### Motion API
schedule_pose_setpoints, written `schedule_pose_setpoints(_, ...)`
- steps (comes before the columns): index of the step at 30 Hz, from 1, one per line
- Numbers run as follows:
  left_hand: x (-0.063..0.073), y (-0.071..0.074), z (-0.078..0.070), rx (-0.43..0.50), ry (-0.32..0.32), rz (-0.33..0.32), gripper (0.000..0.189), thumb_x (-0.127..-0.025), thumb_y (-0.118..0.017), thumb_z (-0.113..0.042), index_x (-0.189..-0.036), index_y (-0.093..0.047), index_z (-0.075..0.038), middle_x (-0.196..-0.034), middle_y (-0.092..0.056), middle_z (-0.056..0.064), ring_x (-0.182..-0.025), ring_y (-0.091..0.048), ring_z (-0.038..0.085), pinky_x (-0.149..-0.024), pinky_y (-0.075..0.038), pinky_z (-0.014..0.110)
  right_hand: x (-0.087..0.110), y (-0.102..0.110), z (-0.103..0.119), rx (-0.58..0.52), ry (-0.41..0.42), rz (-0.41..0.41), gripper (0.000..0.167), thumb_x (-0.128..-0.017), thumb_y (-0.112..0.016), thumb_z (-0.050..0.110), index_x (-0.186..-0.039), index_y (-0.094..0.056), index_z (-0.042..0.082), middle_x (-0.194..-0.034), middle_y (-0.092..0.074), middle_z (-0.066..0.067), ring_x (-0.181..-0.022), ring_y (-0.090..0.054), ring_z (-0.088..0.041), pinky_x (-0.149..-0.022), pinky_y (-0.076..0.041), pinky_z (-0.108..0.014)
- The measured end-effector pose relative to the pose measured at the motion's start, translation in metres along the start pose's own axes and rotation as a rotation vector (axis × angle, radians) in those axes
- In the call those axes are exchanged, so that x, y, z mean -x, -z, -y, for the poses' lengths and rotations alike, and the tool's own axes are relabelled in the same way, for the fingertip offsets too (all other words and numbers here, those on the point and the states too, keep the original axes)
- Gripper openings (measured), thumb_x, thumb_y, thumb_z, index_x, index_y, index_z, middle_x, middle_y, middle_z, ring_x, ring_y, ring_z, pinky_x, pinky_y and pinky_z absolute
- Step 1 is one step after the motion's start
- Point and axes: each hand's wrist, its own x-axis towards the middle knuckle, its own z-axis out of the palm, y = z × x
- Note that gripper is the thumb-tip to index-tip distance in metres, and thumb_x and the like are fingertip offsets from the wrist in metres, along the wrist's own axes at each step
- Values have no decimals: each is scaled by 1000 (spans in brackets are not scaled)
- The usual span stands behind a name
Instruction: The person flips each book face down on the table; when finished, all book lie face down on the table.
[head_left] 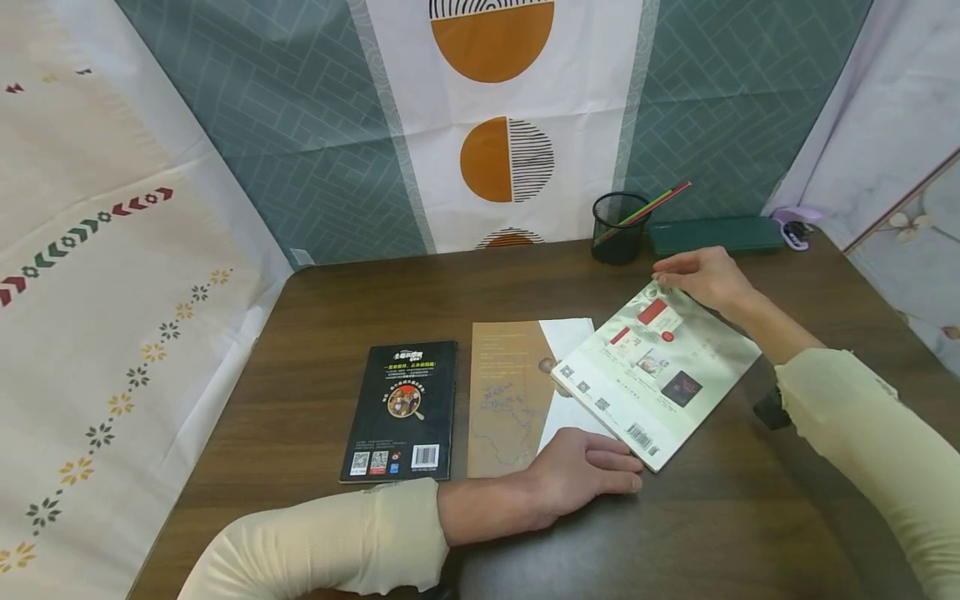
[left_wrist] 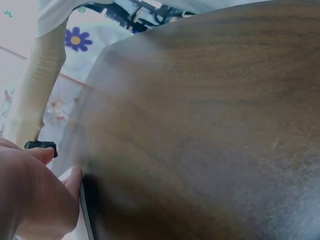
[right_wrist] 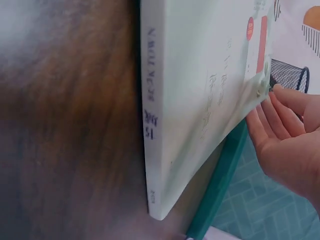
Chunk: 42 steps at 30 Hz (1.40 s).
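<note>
A pale green book [head_left: 660, 375] with red and dark pictures on its cover lies turned at an angle, overlapping a brown-and-white book [head_left: 510, 400]. My right hand [head_left: 708, 279] pinches its far corner; in the right wrist view, the fingers [right_wrist: 272, 120] lie beneath that corner and the spine faces the camera. Near the book's front corner is my left hand [head_left: 581, 475], fingers extended, tips right at the lower edge. In the left wrist view, a fingertip [left_wrist: 75, 181] meets the book's edge. A black book [head_left: 401, 412] with barcodes lies to the left.
At the back of the wooden table [head_left: 315, 317] stands a black mesh pen cup [head_left: 618, 229] with red and green pencils. Beside it are a dark green case [head_left: 716, 236] and a small lilac object [head_left: 797, 225]. A patterned curtain [head_left: 300, 125] hangs behind.
</note>
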Motion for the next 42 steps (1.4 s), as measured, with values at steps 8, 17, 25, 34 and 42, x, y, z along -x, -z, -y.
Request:
schedule_pose_setpoints(8, 9, 11, -4, 21, -22, 152, 59, -91, -82, -2, -146, -61, -4, -132, -73, 2, -119, -69, 11, -99, -53, 21, 6, 3, -13, -44, 23, 51, 54, -110, -62, 19, -155, -48, -5, -151, -53, -29, -150, -38, -47, -114, -44, -56)
schedule_pose_setpoints(17, 8, 32, -17, -157, -82, 134, 83, -88, -89, -12, -159, -46, -5, -162, -50, -1, -145, -45, 7, -115, -38, 22, 33, 11, -26, 46, 65, 169, 77, -106, -69, 26, -163, -30, -6, -164, -33, -31, -153, -30, -51, -118, -29, -70)
schedule_pose_setpoints(25, -6, 47, -29, -393, -133, -9, 110, -84, -94, -28, -169, -26, -10, -167, -41, 5, -135, -50, 16, -112, -41, 33, 61, 14, -35, 119, 124, 233, 94, -99, -79, 31, -162, -24, -12, -166, -25, -36, -153, -24, -56, -116, -28, -72)
schedule_pose_setpoints(34, -37, 69, -27, -508, -186, -63, 121, -88, -91, -31, -171, -6, -9, -175, -26, 6, -153, -35, 17, -121, -34, 37, 85, 13, -43, 203, 99, 222, 105, -90, -87, 36, -162, -26, -11, -163, -27, -39, -149, -27, -60, -113, -29, -76)
schedule_pose_setpoints(42, -61, 93, -18, -628, -325, 48, 116, -90, -89, -27, -172, -8, -12, -177, -15, -1, -159, -20, 9, -127, -23, 31, 98, 14, -54, 262, 149, 185, 106, -85, -91, 32, -160, -31, -12, -158, -34, -42, -143, -34, -62, -110, -33, -76)
